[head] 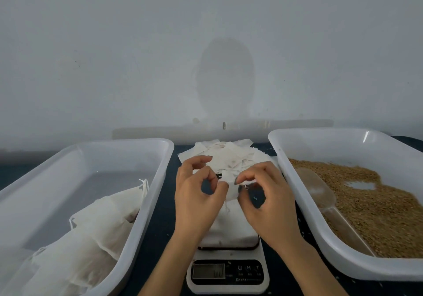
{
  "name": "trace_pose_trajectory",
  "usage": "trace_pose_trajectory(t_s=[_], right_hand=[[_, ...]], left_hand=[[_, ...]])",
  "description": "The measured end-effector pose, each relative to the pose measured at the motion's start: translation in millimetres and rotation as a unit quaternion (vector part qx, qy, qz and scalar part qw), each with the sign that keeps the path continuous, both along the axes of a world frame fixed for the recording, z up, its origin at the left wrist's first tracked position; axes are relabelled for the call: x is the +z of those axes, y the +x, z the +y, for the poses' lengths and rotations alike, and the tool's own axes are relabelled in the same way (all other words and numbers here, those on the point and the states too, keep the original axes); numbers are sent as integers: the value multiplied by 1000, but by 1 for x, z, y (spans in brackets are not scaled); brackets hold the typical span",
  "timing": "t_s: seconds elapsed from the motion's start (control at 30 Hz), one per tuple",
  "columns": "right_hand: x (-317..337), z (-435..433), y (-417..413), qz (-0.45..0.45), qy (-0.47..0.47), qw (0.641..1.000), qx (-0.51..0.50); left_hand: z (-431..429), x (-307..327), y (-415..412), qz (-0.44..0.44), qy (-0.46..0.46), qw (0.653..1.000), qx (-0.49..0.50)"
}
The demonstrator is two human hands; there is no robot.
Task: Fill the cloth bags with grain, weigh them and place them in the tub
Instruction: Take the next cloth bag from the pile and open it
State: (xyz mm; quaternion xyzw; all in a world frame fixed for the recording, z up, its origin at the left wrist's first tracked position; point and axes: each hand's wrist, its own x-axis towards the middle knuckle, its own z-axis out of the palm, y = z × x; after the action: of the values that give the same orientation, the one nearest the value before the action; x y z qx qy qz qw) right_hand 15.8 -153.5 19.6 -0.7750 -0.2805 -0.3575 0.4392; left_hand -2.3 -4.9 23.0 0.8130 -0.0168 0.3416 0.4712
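A filled white cloth bag (231, 224) lies on the kitchen scale (227, 273) at the centre. My left hand (196, 202) and my right hand (265, 199) both pinch the gathered neck of this bag, fingers curled at its top. The left tub (146, 195) holds several filled cloth bags (98, 227). The right tub (304, 181) holds brown grain (377, 206) with a clear plastic scoop (320, 192) lying in it. A pile of empty cloth bags (226, 156) sits behind the scale.
A pale wall rises just behind the dark table (164, 215). The two tubs flank the scale closely, leaving narrow dark strips between them. Stray grains dot the table near the right tub.
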Motion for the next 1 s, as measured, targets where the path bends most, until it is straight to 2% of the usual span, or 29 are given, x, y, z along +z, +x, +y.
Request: trace_pose_trajectory(t_s=[0.07,0.13,0.33,0.47,0.63,0.87,1.0], right_hand=[[2,-2,-5,-79,-52,995,0],[2,0,-9,-136,-90,987,0],[-2,6,-9,-185,-206,960,-50],[-3,7,-8,-179,-223,956,-71],[-1,6,-8,-180,-238,948,-113],[1,8,-10,-246,-195,947,-73],[3,8,-16,-225,-182,956,-47]], left_hand=[[1,4,0,17,-72,997,-20],[1,7,0,30,-107,993,-37],[6,10,1,90,-215,967,-101],[9,10,2,97,-227,963,-112],[9,12,2,115,-188,972,-83],[9,14,1,120,-195,967,-115],[11,15,0,147,-176,963,-138]])
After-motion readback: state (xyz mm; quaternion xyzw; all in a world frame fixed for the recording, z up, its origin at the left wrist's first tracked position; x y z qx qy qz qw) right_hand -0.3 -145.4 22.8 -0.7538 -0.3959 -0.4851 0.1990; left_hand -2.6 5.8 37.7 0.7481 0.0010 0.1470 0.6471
